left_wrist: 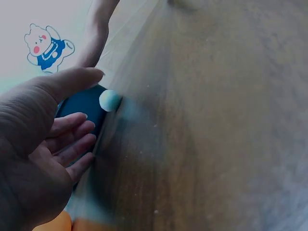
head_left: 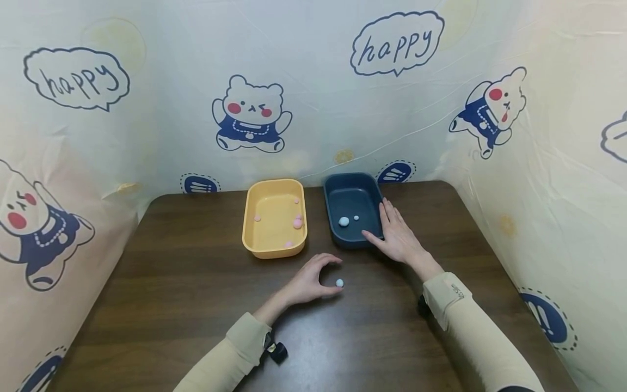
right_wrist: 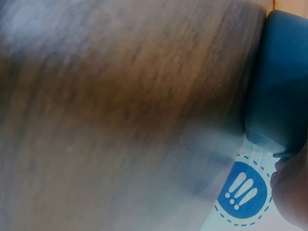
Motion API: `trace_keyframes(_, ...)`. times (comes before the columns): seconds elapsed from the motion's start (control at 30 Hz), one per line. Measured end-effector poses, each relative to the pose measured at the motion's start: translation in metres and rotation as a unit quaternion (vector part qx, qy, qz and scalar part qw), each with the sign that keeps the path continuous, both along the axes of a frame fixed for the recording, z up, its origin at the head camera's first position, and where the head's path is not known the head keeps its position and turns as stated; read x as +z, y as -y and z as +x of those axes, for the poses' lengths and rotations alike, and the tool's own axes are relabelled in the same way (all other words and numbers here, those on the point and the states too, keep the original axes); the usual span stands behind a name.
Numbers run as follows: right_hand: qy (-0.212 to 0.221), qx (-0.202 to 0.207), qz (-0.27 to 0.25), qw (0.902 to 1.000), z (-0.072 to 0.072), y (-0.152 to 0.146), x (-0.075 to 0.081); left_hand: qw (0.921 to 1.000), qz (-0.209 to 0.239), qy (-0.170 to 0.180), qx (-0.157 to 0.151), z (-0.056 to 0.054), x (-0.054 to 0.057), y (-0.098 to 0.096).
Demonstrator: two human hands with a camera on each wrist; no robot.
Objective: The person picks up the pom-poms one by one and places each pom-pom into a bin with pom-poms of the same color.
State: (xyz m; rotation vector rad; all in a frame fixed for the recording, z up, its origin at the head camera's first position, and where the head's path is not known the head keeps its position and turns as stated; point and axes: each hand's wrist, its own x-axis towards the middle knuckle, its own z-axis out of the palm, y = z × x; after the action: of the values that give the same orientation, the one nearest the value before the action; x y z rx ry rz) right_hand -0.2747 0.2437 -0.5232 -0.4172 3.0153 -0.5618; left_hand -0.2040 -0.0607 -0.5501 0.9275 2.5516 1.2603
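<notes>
A small light-blue ball (head_left: pixel 340 283) is on the wooden table, just by the thumb tip of my left hand (head_left: pixel 306 281). That hand's thumb and fingers are spread apart in a C shape, and the left wrist view shows the ball (left_wrist: pixel 110 100) beyond the thumb tip, not pinched. My right hand (head_left: pixel 399 237) rests against the right side of the dark blue tray (head_left: pixel 352 239), its fingers straight along the rim and its thumb over the front corner. Inside this tray lie a larger pale-blue ball (head_left: pixel 344 221) and a smaller one (head_left: pixel 356 218).
Left of the blue tray stands a yellow tray (head_left: pixel 252 247) holding several pink balls (head_left: pixel 297 223), with a narrow gap between the two. Behind the table (head_left: pixel 186 261) and along its sides hangs a printed cloth (head_left: pixel 313 109) with bears and the word "happy".
</notes>
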Motion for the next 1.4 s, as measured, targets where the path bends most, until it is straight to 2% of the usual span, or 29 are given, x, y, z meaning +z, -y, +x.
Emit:
trace_keyframes(0.07,-0.001,0.000,0.000,1.0000,0.000,0.000,0.000,0.9999,0.006,-0.009,-0.002,-0.001,-0.005,0.001)
trace_keyframes(0.17,-0.004,0.002,0.001,1.0000,-0.001,-0.001,-0.001,0.9997,0.004,-0.024,-0.004,-0.007,-0.020,0.001)
trace_keyframes(0.3,-0.008,0.004,0.001,1.0000,0.000,-0.001,-0.001,0.9987,-0.020,-0.043,-0.019,-0.013,-0.036,0.000)
trace_keyframes(0.5,-0.007,0.003,0.000,1.0000,0.000,0.000,0.001,0.9985,-0.016,-0.034,-0.040,-0.011,-0.029,-0.001)
trace_keyframes(0.63,-0.005,0.003,-0.001,1.0000,0.001,0.000,0.001,0.9986,-0.009,-0.029,-0.043,-0.014,-0.033,0.000)
trace_keyframes(0.87,-0.008,0.002,-0.003,1.0000,0.001,0.000,0.002,0.9983,0.029,-0.011,-0.049,-0.010,-0.022,0.000)
trace_keyframes(0.93,-0.007,0.003,-0.003,1.0000,0.001,0.000,0.001,0.9982,0.034,-0.005,-0.048,-0.011,-0.025,0.000)
trace_keyframes(1.07,-0.004,0.003,-0.006,1.0000,0.001,0.000,0.001,0.9976,0.033,-0.030,-0.052,-0.018,-0.039,0.000)
trace_keyframes(1.17,-0.004,0.001,-0.008,1.0000,0.002,0.001,0.002,0.9964,0.036,-0.045,-0.062,-0.021,-0.041,0.000)
trace_keyframes(1.27,-0.006,0.001,-0.006,1.0000,0.001,0.001,0.002,0.9967,0.033,-0.036,-0.064,-0.025,-0.041,0.000)
trace_keyframes(1.4,-0.006,0.002,-0.005,1.0000,0.001,0.001,0.001,0.9976,0.015,-0.023,-0.063,-0.032,-0.046,-0.002)
